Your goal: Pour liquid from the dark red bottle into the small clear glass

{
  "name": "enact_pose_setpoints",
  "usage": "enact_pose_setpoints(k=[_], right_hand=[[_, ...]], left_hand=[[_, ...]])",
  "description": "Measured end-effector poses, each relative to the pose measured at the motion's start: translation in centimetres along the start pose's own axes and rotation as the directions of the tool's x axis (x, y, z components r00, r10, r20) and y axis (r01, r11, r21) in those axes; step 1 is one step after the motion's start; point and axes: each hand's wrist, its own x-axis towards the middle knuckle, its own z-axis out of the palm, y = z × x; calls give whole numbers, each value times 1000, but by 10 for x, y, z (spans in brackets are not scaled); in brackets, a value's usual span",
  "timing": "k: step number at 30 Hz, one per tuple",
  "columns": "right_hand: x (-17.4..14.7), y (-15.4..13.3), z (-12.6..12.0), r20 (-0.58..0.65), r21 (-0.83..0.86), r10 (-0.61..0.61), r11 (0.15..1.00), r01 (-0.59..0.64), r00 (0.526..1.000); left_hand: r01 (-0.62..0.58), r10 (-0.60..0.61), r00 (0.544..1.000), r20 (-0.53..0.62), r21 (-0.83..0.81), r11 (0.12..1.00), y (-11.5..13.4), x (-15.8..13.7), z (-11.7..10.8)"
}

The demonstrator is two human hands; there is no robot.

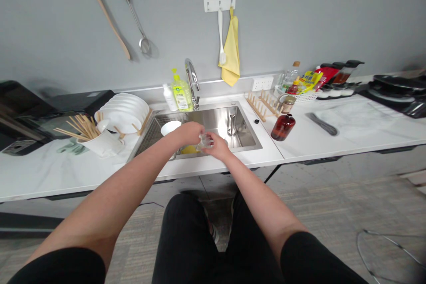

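Over the front of the steel sink (259, 145), my two hands meet around a small clear glass (205, 142). My right hand (218, 146) is closed on its right side. At its left edge is my left hand (190, 133), the fingers bent and closed against the glass, their tips partly hidden. A white bowl (170, 127) is in the sink just behind my left wrist. Something yellow (189, 150) lies low in the sink under the hands, partly covered by them.
Behind the sink are a curved faucet (191, 75), a yellow-green soap bottle (181, 93) and a white bottle (169, 97). Left stand racked white plates (123, 111) and a holder of chopsticks (103, 144). Right are a wooden rack (258, 108) and a brown bottle (282, 128).
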Motion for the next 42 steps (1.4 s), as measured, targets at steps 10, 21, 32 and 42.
enact_pose_setpoints(k=[10,21,32,42], right_hand=[[0,-6,-3,-7,-12,29,1000,-29,1000],[0,-2,-1,-20,13,44,999,-43,999],[-2,3,0,6,8,-19,1000,19,1000],[-2,-4,-7,109,102,42,993,-54,993]], left_hand=[[-16,16,1000,13,13,1000,3,2,-2],[97,-97,995,-21,18,995,3,4,-6],[-118,111,992,66,106,987,-15,3,-3],[-304,303,952,52,12,953,-28,-1,1]])
